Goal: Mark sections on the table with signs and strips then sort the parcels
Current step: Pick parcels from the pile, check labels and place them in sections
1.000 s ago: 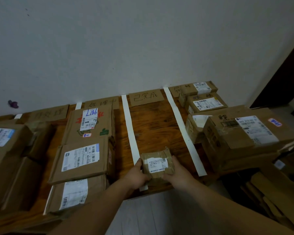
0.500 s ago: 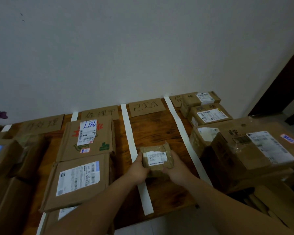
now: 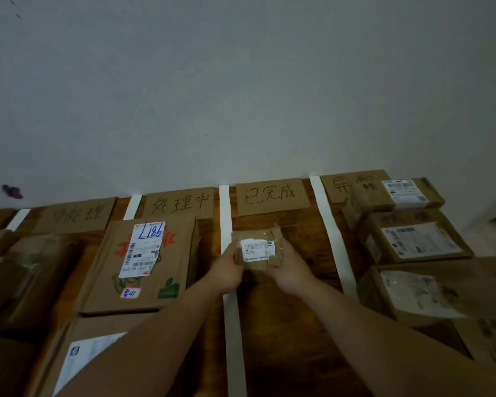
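The step in hand is the sorting: the cardboard signs and the white strips are laid out on the table [image 3: 287,328], and parcels lie in several sections. Both hands hold one small parcel [image 3: 258,247], brown with a white label on its top. The left hand [image 3: 226,272] grips its left side and the right hand [image 3: 291,270] grips its right side, with the fingers curled round the edges. The small parcel is in the section between the left strip [image 3: 232,325] and the right strip [image 3: 330,233], in front of the sign [image 3: 269,194] with three written characters. Its left edge is just beside the left strip. I cannot tell whether its bottom touches the wood. I think the next move is to set it flat inside this section, a little away from the left strip so it does not cover it, and then to release both hands. The big box [image 3: 143,262] on the left and the boxes [image 3: 413,242] on the right stay outside the strips.
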### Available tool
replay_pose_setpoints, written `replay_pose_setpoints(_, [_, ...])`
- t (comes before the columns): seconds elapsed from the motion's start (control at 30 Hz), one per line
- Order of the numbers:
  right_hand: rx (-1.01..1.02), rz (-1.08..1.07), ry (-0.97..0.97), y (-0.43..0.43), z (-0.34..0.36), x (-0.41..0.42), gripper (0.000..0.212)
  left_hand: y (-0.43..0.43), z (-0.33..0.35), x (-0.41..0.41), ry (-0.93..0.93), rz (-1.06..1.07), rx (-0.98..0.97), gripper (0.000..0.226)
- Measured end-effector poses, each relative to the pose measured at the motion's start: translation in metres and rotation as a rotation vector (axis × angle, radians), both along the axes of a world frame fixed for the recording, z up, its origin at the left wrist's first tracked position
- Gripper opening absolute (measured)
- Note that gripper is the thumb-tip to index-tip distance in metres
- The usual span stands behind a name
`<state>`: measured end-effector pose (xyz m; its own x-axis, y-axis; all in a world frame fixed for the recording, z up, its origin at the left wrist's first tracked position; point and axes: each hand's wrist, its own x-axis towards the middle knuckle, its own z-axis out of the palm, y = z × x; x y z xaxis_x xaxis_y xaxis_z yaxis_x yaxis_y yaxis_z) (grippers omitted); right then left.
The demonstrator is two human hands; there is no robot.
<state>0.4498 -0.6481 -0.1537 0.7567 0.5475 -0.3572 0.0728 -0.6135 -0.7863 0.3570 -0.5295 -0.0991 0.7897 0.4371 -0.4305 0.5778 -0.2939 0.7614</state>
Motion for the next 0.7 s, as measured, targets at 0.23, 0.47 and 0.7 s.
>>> replay_pose_setpoints(0.23, [-0.225, 0.004, -0.150, 0.017, 0.055, -0.004, 0.097, 0.015, 0.055, -0.011, 0.045, -0.053, 0.118, 0.062])
replay_pose_setpoints(0.47, [-0.158, 0.291, -0.368, 0.106, 0.163, -0.091, 0.078, 0.092, 0.142, -0.120, -0.007, 0.053, 0.351, 0.067])
replay_pose_setpoints(0.7, [-0.007, 0.560, -0.409, 0.201, 0.230, -0.280, 0.063, 0.187, 0.184, -0.353, 0.022, 0.292, 0.472, 0.071])
